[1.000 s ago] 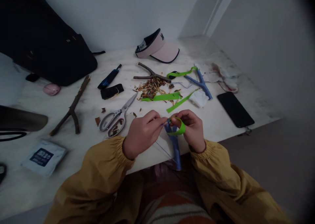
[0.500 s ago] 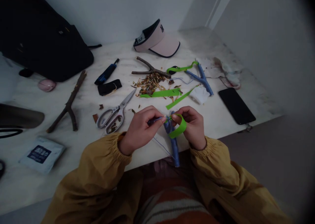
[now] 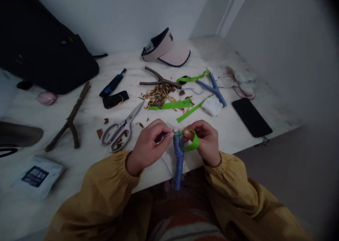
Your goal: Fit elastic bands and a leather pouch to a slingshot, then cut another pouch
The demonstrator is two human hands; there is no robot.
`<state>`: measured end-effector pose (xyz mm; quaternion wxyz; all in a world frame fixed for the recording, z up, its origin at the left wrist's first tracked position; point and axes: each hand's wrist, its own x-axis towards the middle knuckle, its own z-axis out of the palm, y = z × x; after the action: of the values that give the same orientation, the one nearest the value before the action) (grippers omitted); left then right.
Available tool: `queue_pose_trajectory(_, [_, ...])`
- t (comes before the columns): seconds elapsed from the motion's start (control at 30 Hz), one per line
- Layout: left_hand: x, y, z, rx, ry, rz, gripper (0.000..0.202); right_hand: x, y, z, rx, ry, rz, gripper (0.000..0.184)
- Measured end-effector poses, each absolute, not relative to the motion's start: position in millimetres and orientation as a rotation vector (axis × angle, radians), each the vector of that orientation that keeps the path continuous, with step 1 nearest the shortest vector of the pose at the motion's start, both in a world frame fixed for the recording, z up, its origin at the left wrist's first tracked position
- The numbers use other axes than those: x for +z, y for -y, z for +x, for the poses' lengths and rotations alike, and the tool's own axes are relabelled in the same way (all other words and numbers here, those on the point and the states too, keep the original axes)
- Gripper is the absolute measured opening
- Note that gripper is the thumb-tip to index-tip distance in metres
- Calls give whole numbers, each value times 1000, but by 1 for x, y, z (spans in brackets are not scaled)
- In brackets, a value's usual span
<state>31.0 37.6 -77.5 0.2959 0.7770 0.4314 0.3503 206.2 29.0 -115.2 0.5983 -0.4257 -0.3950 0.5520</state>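
Right of the scissors [image 3: 125, 122], a blue stick [image 3: 179, 159] sits between a left hand [image 3: 147, 145] pinching thread [image 3: 167, 133] and a right hand [image 3: 207, 140] pinching a green band [image 3: 195, 142]; slack thread could let the band slip loose.

On the pink visor [image 3: 166, 50] at the upper centre of the frame, a dark emblem [image 3: 171, 37] of interlocked letters appears to read NY. Inside the same visor, a pale label [image 3: 149, 47] on the strap carries a few dark letters, too small to read with certainty. On the white packet [image 3: 49, 172] at the lower left, a dark blue panel [image 3: 35, 176] bears pale Chinese characters, a larger row above smaller print, both too blurred to read. Small marks near the pivot of the scissors [image 3: 129, 120], left of centre, are likewise illegible.
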Motion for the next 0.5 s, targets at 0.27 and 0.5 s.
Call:
queue_pose_trajectory(0.27, [-73,-49,33,812,-1016,2538,14,-120,-28,199,1177,1045,-1024,21])
queue_pose_trajectory(0.5, [-78,-60,27,765,-980,2571,11,-122,-35,208,631,1571,-899,3])
